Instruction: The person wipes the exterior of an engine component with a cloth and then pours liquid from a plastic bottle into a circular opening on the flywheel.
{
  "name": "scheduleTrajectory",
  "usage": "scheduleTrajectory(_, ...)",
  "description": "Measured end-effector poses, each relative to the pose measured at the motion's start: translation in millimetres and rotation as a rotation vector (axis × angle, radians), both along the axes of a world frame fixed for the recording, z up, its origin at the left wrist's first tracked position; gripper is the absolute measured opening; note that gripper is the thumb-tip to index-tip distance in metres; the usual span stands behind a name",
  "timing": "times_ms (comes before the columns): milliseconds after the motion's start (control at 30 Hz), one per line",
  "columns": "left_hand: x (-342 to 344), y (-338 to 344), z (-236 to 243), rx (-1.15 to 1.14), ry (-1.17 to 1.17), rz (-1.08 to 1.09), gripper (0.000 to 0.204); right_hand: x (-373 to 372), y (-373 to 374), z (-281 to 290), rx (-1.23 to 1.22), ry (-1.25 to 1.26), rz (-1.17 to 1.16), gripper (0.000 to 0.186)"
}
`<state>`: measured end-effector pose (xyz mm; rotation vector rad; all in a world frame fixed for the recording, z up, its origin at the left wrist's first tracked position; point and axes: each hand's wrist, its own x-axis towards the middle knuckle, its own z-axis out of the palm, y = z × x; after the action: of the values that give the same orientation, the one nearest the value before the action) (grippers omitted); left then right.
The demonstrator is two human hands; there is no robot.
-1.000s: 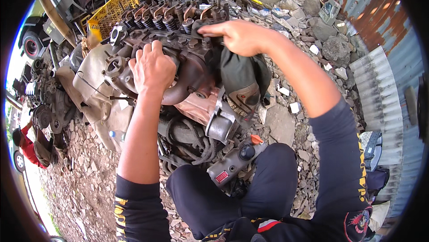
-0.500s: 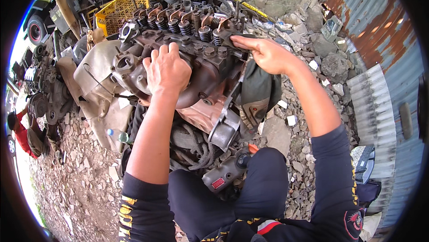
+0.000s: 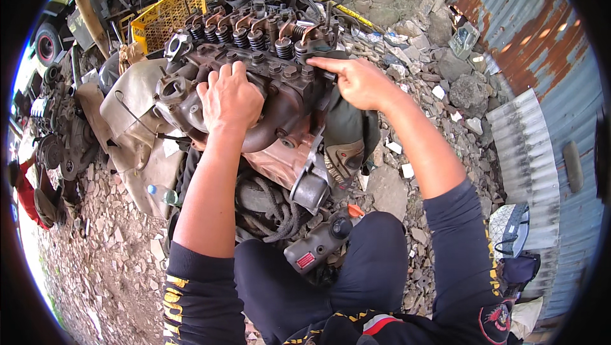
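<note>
A grimy engine head (image 3: 267,74) with a row of valve springs and rockers sits before me. My left hand (image 3: 229,100) grips the intake manifold casting (image 3: 184,109), fingers curled over its top. My right hand (image 3: 363,87) holds a dark green cloth (image 3: 344,147) against the head's right end, index finger stretched toward the springs; most of the cloth hangs below. A rocker cover (image 3: 315,246) with an orange cap lies by my knees, near coiled rope (image 3: 267,214) and a metal housing (image 3: 305,189).
A yellow crate (image 3: 165,17) stands behind the engine. A person in red (image 3: 28,202) is beside another engine (image 3: 60,147) at left. A bottle (image 3: 162,194) lies near pale sheeting (image 3: 137,154). Rubble (image 3: 464,93) and corrugated metal sheets (image 3: 522,154) are on the right.
My right hand shifted right, then slightly back left along with the view; its fingers straightened, then curled again except the index. My left hand stays on the casting.
</note>
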<state>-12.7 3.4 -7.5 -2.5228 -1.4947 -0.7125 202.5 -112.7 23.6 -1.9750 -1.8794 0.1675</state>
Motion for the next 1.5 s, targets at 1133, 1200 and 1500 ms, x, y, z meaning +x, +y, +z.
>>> scheduleTrajectory(1133,16,-7,6,-0.004,0.107,0.081,0.031,44,41,-68,0.747,0.478,-0.254,0.023)
scheduleTrajectory(1200,16,-8,9,0.013,0.113,0.087,0.03,32,45,-78,0.81,0.456,-0.29,0.03)
scheduleTrajectory(1500,14,-4,3,0.082,0.141,0.087,0.031,30,31,-75,0.724,0.403,-0.229,0.029)
